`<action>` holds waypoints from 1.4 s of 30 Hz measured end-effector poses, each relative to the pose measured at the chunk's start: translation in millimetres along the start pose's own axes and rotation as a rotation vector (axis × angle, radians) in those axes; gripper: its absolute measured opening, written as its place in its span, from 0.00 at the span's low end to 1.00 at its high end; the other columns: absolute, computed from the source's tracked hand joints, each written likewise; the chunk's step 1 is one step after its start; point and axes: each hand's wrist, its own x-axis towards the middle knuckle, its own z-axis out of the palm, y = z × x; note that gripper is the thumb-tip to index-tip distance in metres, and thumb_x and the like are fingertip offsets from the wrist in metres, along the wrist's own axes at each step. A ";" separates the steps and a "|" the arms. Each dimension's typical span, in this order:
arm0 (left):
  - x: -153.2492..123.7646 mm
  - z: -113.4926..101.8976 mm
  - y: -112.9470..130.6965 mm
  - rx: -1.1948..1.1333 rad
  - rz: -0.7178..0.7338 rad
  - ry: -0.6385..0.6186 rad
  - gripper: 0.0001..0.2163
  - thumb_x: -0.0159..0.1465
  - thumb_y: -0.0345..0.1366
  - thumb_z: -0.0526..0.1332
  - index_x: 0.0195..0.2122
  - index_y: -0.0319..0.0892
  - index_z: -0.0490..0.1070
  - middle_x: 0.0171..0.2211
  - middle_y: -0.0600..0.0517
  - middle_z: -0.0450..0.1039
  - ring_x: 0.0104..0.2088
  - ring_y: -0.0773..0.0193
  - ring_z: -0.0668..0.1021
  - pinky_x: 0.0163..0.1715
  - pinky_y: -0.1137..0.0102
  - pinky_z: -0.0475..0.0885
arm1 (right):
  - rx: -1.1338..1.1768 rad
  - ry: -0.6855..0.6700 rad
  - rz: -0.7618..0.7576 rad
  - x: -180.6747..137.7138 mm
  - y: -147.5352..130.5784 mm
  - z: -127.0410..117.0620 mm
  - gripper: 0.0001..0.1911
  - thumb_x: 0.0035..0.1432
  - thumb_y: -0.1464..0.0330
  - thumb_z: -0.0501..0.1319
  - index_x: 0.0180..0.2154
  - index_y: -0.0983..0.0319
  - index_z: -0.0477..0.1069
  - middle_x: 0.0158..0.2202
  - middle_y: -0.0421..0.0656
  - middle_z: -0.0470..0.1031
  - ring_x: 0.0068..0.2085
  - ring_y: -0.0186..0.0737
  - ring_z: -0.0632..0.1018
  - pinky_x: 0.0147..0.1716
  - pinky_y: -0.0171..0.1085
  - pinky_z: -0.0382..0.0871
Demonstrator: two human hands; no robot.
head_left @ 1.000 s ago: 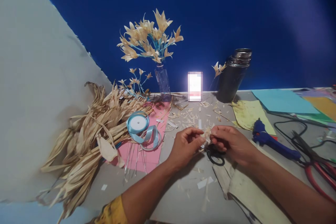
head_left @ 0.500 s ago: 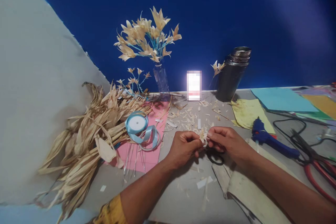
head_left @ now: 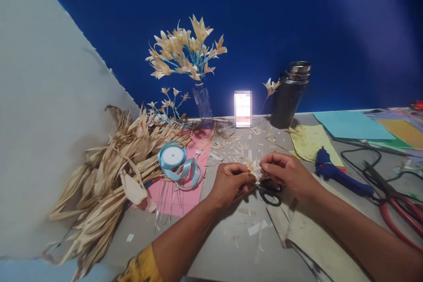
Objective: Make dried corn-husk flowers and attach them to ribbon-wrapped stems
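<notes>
Your bench [head_left: 228, 246]: grey top, husk scraps [head_left: 234, 147] strewn mid-bench. Left edge: big pile of dried husks [head_left: 109, 176], partly over a pink sheet [head_left: 188, 196]. Back edge, L to R: clear vase [head_left: 202, 103], lit phone [head_left: 243, 109], steel flask [head_left: 289, 97]. Rt of centre: yellow paper [head_left: 309, 143], blue glue gun [head_left: 337, 174] just beside it. Black scissors [head_left: 269, 191] near centre. Back rt corner: cyan sheet [head_left: 350, 125] + more coloured sheets. Rt edge: red-handled tool [head_left: 399, 216], black cable [head_left: 358, 158]. Front edge: pale card strips [head_left: 307, 233].

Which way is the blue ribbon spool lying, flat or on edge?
Flat: the ribbon spool shows its round white face upward, between husks and pink paper.
</notes>
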 end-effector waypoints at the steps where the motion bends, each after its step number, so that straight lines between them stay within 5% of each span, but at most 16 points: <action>1: -0.3 0.1 -0.5 0.010 0.013 -0.009 0.09 0.46 0.37 0.72 0.22 0.37 0.76 0.13 0.54 0.69 0.13 0.70 0.67 0.15 0.74 0.64 | -0.012 -0.010 -0.014 0.0 0.1 -0.7 0.18 0.53 0.52 0.70 0.31 0.61 0.76 0.21 0.36 0.68 0.21 0.30 0.62 0.20 0.33 0.51; 4: -2.1 1.0 -1.8 0.062 0.045 -0.054 0.09 0.49 0.38 0.72 0.21 0.37 0.77 0.14 0.54 0.69 0.15 0.72 0.68 0.17 0.75 0.62 | -0.053 -0.044 -0.045 -1.0 -2.1 -2.4 0.23 0.56 0.48 0.65 0.28 0.62 0.75 0.18 0.35 0.64 0.21 0.31 0.62 0.21 0.33 0.52; 9: -5.8 5.1 -2.8 0.153 0.043 -0.112 0.07 0.52 0.36 0.70 0.25 0.37 0.80 0.16 0.54 0.69 0.16 0.73 0.67 0.18 0.75 0.60 | -0.159 -0.074 -0.005 -2.3 -7.4 -1.0 0.20 0.48 0.52 0.70 0.24 0.62 0.73 0.17 0.35 0.64 0.21 0.31 0.63 0.21 0.33 0.53; 13: -4.4 4.6 -3.2 0.125 0.066 -0.123 0.10 0.53 0.37 0.70 0.34 0.37 0.80 0.23 0.52 0.75 0.17 0.71 0.70 0.17 0.74 0.64 | -0.138 0.035 -0.022 1.3 -9.7 -7.2 0.19 0.47 0.53 0.70 0.24 0.61 0.72 0.18 0.35 0.65 0.20 0.31 0.63 0.20 0.33 0.54; 18: 3.0 -12.8 14.5 0.173 0.292 0.150 0.14 0.64 0.47 0.62 0.29 0.43 0.66 0.16 0.59 0.67 0.13 0.73 0.64 0.15 0.77 0.57 | 0.007 0.276 -0.136 12.3 -15.7 -32.5 0.21 0.45 0.50 0.73 0.26 0.61 0.75 0.20 0.38 0.69 0.21 0.30 0.64 0.20 0.32 0.55; 22: -3.2 -31.2 47.9 0.161 0.482 0.329 0.22 0.68 0.51 0.56 0.22 0.44 0.59 0.13 0.59 0.61 0.14 0.73 0.61 0.16 0.76 0.56 | 0.033 0.343 -0.170 20.1 -15.4 -43.5 0.20 0.43 0.51 0.74 0.26 0.60 0.75 0.22 0.38 0.70 0.22 0.30 0.64 0.20 0.32 0.55; 27: -35.2 -61.3 85.2 0.442 0.590 0.409 0.17 0.68 0.46 0.59 0.25 0.42 0.68 0.22 0.52 0.74 0.24 0.67 0.74 0.28 0.73 0.69 | -0.404 0.316 -0.140 26.9 -1.5 -45.6 0.17 0.51 0.53 0.66 0.26 0.60 0.78 0.20 0.41 0.72 0.22 0.38 0.69 0.22 0.36 0.58; 33: -61.7 -114.7 85.4 0.588 0.498 0.588 0.07 0.60 0.40 0.64 0.34 0.41 0.73 0.30 0.52 0.78 0.31 0.63 0.78 0.31 0.71 0.71 | -1.102 0.262 -0.282 27.4 11.5 -54.5 0.14 0.62 0.62 0.58 0.34 0.58 0.81 0.36 0.53 0.83 0.36 0.57 0.79 0.32 0.44 0.62; 38: -70.4 -140.3 71.4 0.911 0.391 0.561 0.11 0.63 0.42 0.61 0.28 0.41 0.75 0.27 0.53 0.74 0.31 0.63 0.74 0.33 0.70 0.67 | -1.279 0.364 -0.255 20.6 6.8 -58.8 0.18 0.66 0.55 0.55 0.30 0.57 0.74 0.26 0.52 0.77 0.24 0.50 0.71 0.25 0.42 0.53; 42: -72.9 -145.1 69.3 0.841 0.418 0.637 0.09 0.63 0.40 0.59 0.31 0.41 0.74 0.29 0.52 0.75 0.32 0.62 0.75 0.34 0.70 0.68 | -1.306 0.342 -0.378 15.8 1.9 -52.8 0.20 0.68 0.55 0.50 0.31 0.57 0.71 0.25 0.51 0.75 0.25 0.48 0.71 0.26 0.41 0.55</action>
